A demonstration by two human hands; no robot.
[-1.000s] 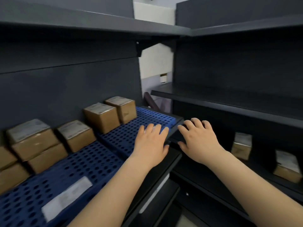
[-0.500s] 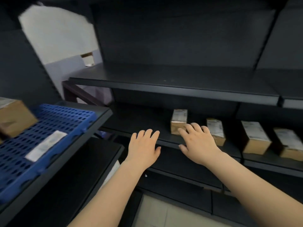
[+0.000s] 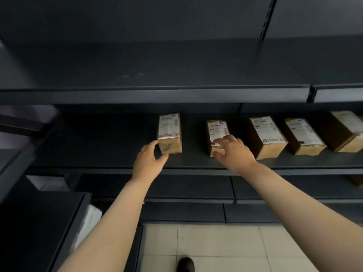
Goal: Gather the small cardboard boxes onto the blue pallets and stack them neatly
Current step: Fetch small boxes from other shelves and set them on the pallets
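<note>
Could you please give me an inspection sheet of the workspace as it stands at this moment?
Surface: dark metal shelf, middle tier, carries the boxes.
Job's things: five small cardboard boxes in a row, white labels on top: leftmost box, second box, third box, fourth box, fifth box cut by the frame edge. No blue pallet in view.
Clutter: white sheet low on the left.
Grip: left hand curved at the leftmost box's near corner; right hand over the second box, thumb on its front. Neither lifted.
Cables: nothing seen.
Surroundings: bare upper shelf, tiled floor, shoe tip.
</note>
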